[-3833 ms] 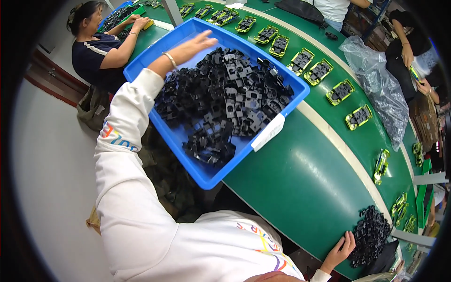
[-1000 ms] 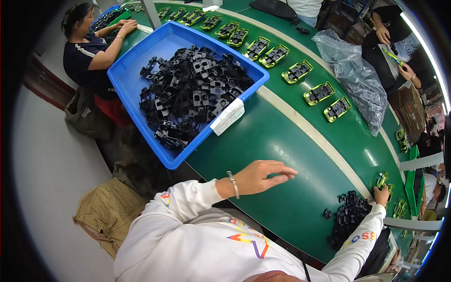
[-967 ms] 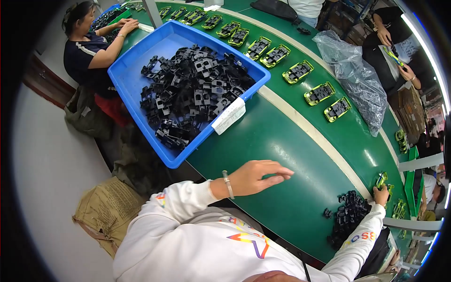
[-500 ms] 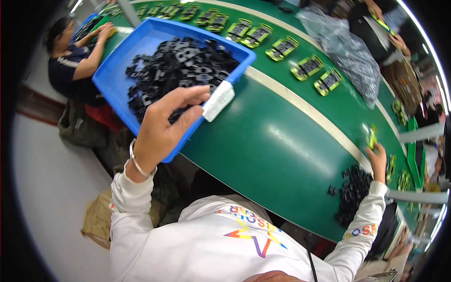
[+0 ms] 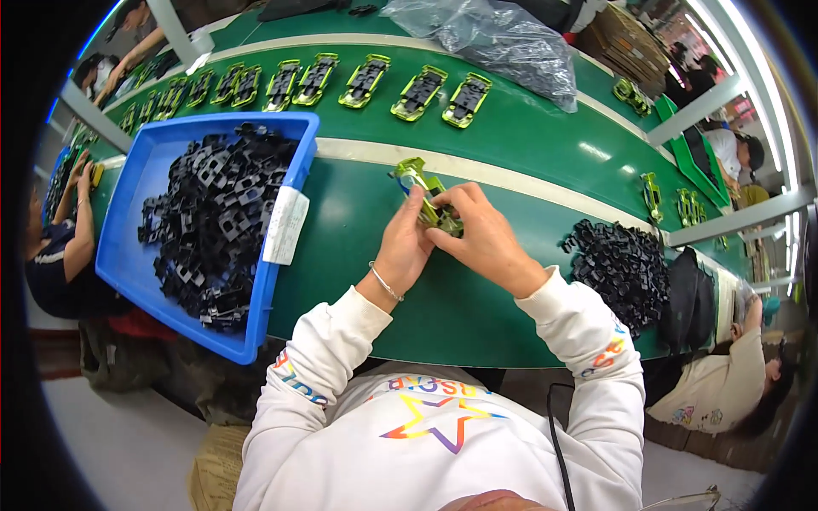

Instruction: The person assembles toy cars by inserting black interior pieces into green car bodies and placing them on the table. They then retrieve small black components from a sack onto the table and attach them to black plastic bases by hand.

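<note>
Both of my hands meet above the green work table, around a lime-green plastic shell [image 5: 411, 173] that looks like a toy car body. My left hand [image 5: 402, 247] grips its near side, with the thumb along it. Pressed against the shell's right side are the bent fingers of my right hand [image 5: 486, 234]. Something dark shows under those fingertips; whether it is a separate piece I cannot tell. Left of my hands stands a blue bin [image 5: 294, 162] holding black plastic parts [image 5: 226, 196]. A heap of similar small black parts [image 5: 626, 268] lies to the right.
Lime-and-black shells [image 5: 366, 81] line the green belt [image 5: 545, 145] beyond a pale rail. Clear plastic sheeting [image 5: 503, 51] lies farther back. A green tray [image 5: 694, 162] and metal posts stand at right. Other people sit at both sides; a white label [image 5: 285, 226] hangs on the bin.
My right hand has come back from the far right with a lime-green shell. My left hand has moved from over the bin to grip it too. The view has turned right.
</note>
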The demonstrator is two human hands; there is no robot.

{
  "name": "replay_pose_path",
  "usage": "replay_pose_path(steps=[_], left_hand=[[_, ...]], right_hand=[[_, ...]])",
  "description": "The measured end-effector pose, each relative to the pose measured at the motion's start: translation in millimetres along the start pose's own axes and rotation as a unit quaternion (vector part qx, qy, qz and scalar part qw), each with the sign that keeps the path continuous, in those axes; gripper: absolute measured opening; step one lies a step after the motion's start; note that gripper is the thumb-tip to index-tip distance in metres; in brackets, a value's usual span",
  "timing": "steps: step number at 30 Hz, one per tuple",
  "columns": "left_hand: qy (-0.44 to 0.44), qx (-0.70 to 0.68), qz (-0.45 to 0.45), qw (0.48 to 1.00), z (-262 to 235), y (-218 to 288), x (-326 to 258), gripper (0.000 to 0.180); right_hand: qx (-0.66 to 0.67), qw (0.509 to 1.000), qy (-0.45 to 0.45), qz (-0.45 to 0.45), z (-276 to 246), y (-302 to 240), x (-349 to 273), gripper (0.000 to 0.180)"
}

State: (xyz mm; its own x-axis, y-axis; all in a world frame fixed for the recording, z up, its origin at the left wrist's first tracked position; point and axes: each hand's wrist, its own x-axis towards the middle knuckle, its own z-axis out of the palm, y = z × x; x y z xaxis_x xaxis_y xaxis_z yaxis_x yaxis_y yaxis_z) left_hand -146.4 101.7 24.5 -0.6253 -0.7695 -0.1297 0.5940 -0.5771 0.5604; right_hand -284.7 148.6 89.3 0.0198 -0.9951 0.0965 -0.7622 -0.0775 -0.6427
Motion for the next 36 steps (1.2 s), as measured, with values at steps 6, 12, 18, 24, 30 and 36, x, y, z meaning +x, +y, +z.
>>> replay_pose_path(steps=[6, 12, 18, 24, 30, 36], left_hand=[[0.051, -0.092, 0.026, 0.994, -13, 24, 0, 0.049], [0.072, -0.165, 0.024, 0.983, -8, 21, 6, 0.041], [-0.039, 0.16, 0.226, 0.96, -50, -15, 9, 0.059], [0.086, -0.087, 0.037, 0.992, -27, -8, 10, 0.033], [0.144, -0.162, -0.086, 0.972, -9, 9, 13, 0.042], [0.051, -0.208, -0.016, 0.977, -22, 26, 9, 0.048]], right_hand=[[0.104, 0.989, 0.016, -0.104, -21, -13, 20, 0.036], [0.128, 0.979, -0.021, -0.157, -6, -89, 85, 0.019], [-0.094, 0.928, -0.156, -0.326, 84, -150, 165, 0.032], [-0.157, 0.886, -0.348, -0.262, 112, -162, 208, 0.042], [0.106, 0.923, -0.348, -0.124, 66, -146, 198, 0.029], [0.272, 0.938, -0.185, -0.108, -20, -97, 134, 0.017]])
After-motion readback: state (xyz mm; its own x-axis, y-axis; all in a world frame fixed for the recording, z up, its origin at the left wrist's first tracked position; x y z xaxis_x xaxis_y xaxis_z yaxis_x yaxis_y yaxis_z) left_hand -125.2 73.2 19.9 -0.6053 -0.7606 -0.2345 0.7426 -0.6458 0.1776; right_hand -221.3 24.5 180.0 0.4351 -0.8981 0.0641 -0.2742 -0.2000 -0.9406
